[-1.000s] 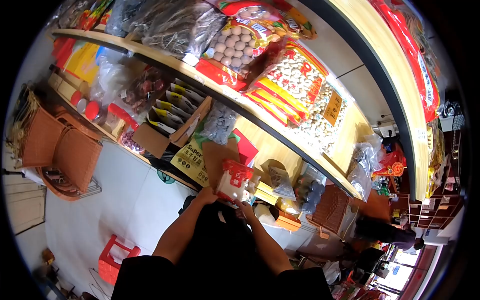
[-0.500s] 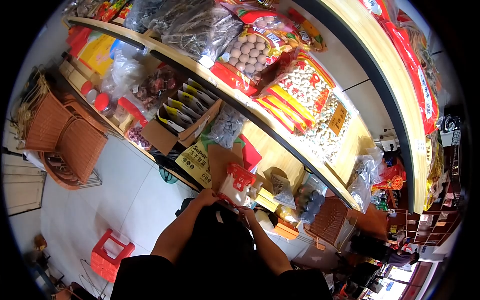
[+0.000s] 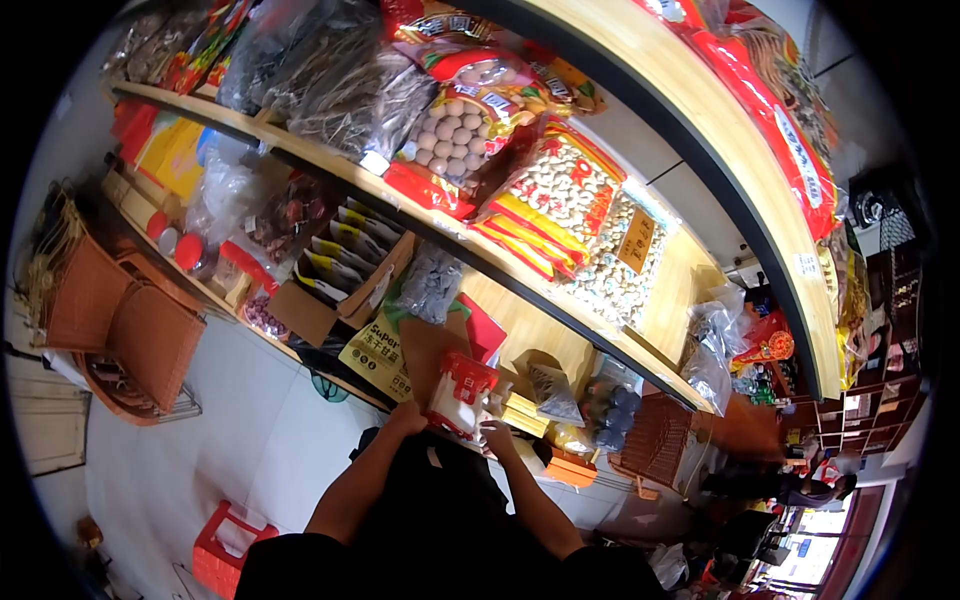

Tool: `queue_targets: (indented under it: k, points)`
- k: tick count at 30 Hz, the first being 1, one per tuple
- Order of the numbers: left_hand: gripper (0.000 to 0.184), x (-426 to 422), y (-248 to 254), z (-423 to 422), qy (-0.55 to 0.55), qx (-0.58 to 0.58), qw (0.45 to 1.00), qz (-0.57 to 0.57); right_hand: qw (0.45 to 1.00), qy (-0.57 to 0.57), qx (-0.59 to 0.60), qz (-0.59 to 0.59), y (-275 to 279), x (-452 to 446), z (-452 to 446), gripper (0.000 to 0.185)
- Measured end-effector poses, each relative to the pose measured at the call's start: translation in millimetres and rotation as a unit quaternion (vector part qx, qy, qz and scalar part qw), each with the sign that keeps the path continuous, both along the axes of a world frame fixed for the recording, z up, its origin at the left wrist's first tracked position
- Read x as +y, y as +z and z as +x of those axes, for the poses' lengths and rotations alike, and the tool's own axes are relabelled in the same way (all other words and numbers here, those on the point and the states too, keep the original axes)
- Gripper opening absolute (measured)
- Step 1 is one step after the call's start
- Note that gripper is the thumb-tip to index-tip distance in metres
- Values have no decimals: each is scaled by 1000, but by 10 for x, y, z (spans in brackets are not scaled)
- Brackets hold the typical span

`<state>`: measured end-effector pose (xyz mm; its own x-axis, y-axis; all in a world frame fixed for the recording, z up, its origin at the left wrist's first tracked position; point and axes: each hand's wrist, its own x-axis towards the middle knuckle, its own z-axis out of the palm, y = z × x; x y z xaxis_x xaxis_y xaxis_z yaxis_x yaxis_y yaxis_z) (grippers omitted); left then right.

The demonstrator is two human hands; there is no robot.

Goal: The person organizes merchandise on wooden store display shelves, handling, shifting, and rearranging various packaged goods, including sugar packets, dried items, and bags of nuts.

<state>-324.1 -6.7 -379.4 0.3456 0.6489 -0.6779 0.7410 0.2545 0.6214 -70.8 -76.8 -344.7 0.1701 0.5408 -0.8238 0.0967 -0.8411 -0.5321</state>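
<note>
In the head view, a pale wooden shelf point(image 3: 630, 347) with a dark front edge slants across the middle of the frame, carrying a bag of round brown items point(image 3: 452, 143) and a bag of pale pieces point(image 3: 562, 187). On the level below, left of centre, sit an open carton point(image 3: 386, 282) of black-and-yellow pouches point(image 3: 338, 262) and a clear bag of grey contents point(image 3: 431, 284). A brown cardboard piece point(image 3: 428, 345) lies right behind the packet point(image 3: 461, 392), which hides its lower end; a red card point(image 3: 484, 333) shows beside it. A wicker chair point(image 3: 150, 325) stands at the left, a red stool point(image 3: 222, 553) at the lower left.

The red-and-white packet is just below the centre of the frame. Both forearms rise from the bottom and converge on it. The left hand point(image 3: 406, 418) closes its grip on the packet's lower left corner. The right hand point(image 3: 496, 437) is at the lower right edge, fingers bent; how tightly its grip closes, I cannot tell.
</note>
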Motion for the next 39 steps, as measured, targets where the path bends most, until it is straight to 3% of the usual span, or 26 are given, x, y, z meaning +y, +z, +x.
queue_targets:
  k: [2,4,5,8,10,12,13,14,17,19,21,28,29,32,34,39]
  points:
    - [47,40,47,60,27,-9,998,51,986,-32,-118,110,247,149,-1,28]
    - [52,151,261,143,54,-19,993,101,966,-110,-95,216,497,305,123,20]
    - [55,257,421,192,76,-85,987,111,930,-124,-120,324,584,393,158,18]
    - [58,499,997,428,123,-263,930,225,858,-183,-113,466,1139,771,264,8]
    - [59,719,1768,510,104,-282,931,207,821,-220,-125,512,1703,961,207,9]
    - [60,891,2411,564,88,-301,930,192,797,-224,-126,547,2269,1115,145,17]
    - [61,933,2632,595,92,-337,904,246,787,-217,-139,560,2447,1172,161,25]
    - [62,982,2824,634,95,-373,873,299,775,-213,-143,578,2631,1237,137,33]
    - [64,1152,3279,774,111,-407,848,321,766,-217,-140,589,3010,1373,91,55]
    - [68,1263,3310,904,113,-419,841,322,787,-211,-145,561,3184,1474,46,57]
    - [68,1393,3281,1015,69,-460,798,383,787,-202,-157,562,3188,1556,74,57]
    - [60,1348,3317,1195,131,-457,794,378,800,-223,-221,512,3177,1521,117,51]
    - [59,1343,3321,1196,138,-456,789,387,795,-220,-235,514,3169,1494,140,43]
    - [48,1368,3255,1198,152,-452,792,381,773,-222,-267,531,3214,1439,120,23]
    - [35,1352,3270,1191,168,-454,792,371,773,-228,-257,533,3157,1383,135,23]
    - [27,1307,3291,1118,170,-455,797,359,768,-238,-239,544,3032,1139,117,21]
